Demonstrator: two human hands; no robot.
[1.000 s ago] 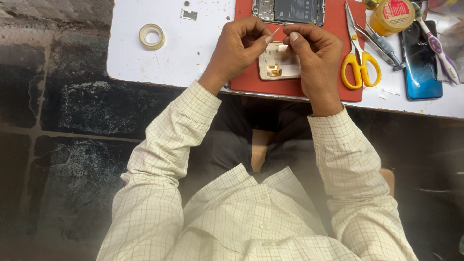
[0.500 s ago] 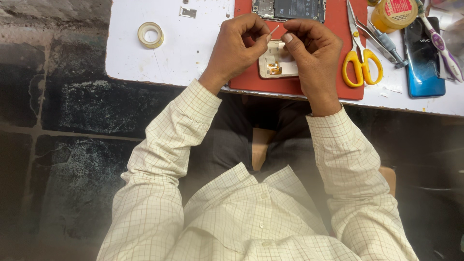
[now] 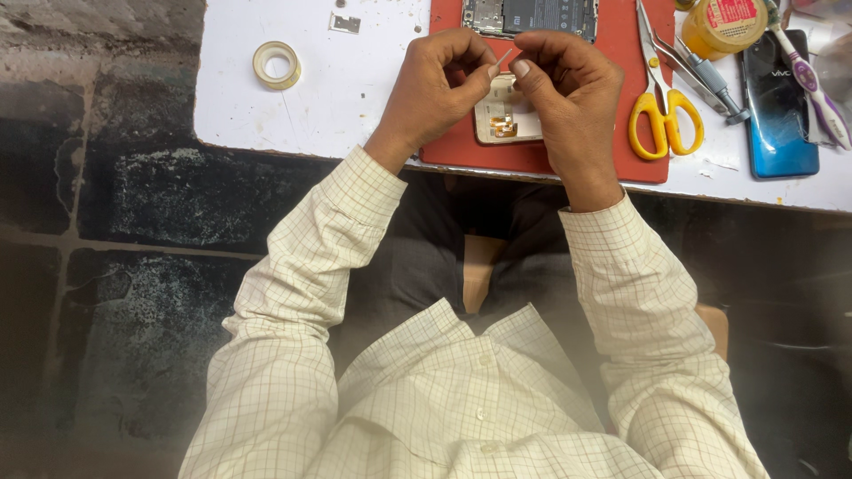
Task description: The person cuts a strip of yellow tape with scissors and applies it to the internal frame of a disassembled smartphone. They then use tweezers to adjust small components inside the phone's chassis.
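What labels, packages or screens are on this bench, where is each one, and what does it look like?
Yellow jar: top right of the table, round, with a red and white label.
Blue phone: right edge, glossy rectangle lying flat, blue fading to dark.
Opened phone: top of the red mat, above both hands, dark battery with a label, circuit board beside it.
Small pale part: on the mat under the hands, rounded rectangle with orange flex.

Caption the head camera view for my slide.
Both hands, left hand and right hand, pinch a thin strip above a phone part.

On the white desk (image 3: pixel 355 98) lies a red mat (image 3: pixel 612 155); a small pale phone part (image 3: pixel 506 120) on it, yellow-handled scissors (image 3: pixel 664 120) right, a tape roll (image 3: pixel 276 64) left.
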